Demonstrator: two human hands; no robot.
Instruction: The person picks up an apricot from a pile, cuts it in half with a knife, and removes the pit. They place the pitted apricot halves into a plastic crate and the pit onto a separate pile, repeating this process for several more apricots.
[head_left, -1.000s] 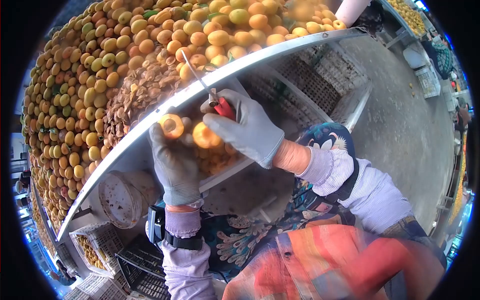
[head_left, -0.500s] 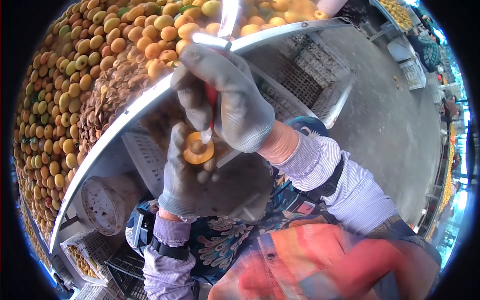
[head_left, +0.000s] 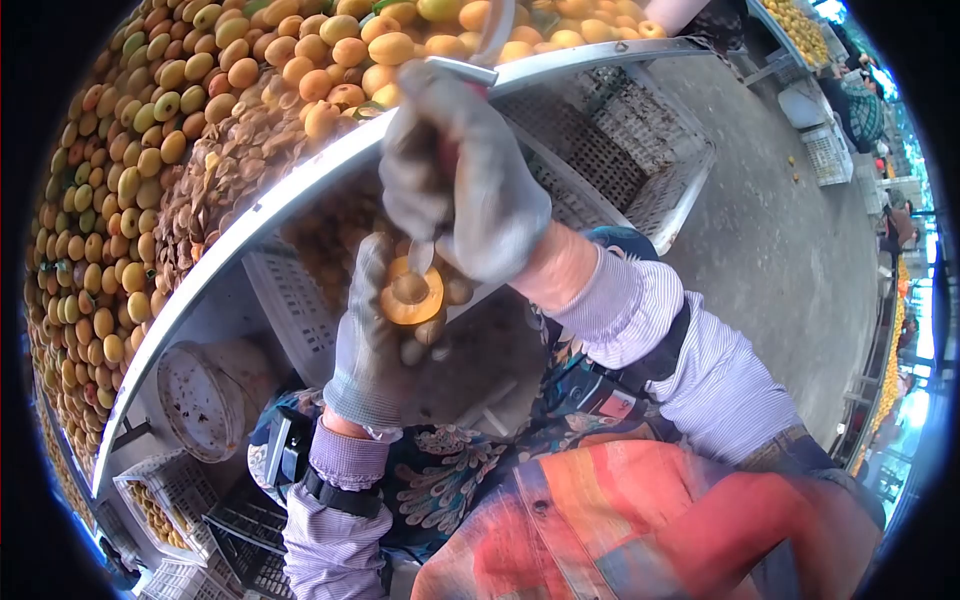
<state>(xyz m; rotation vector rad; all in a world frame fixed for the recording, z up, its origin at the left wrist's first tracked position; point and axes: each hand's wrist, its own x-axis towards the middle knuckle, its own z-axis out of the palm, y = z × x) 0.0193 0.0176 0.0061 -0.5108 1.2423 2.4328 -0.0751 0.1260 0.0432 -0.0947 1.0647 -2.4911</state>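
Note:
My left hand (head_left: 366, 345), in a grey coated glove, is closed around a halved apricot (head_left: 430, 301). The cut side faces up, with the brown pit (head_left: 409, 288) in its centre. My right hand (head_left: 475, 180), gloved the same way, grips a red-handled knife (head_left: 421, 257) whose short metal tip points down at the upper edge of the apricot half, by the pit. Most of the handle is hidden by my fingers, and metal also sticks out above the fist. Below the left fingers are several blurred, round brown things.
Whole apricots (head_left: 125, 185) and a heap of brown pits (head_left: 235, 155) cover the metal-rimmed table (head_left: 235, 238). White crates (head_left: 675, 190) stand beneath and beside it. A white bucket (head_left: 200, 400) is at left, near a crate of pits (head_left: 150, 515). Other people (head_left: 862, 105) are far right.
Both hands have shifted slightly right with the apricot half and knife. The right fist has turned, and the knife tip now sits at the apricot's top edge, closer to the pit.

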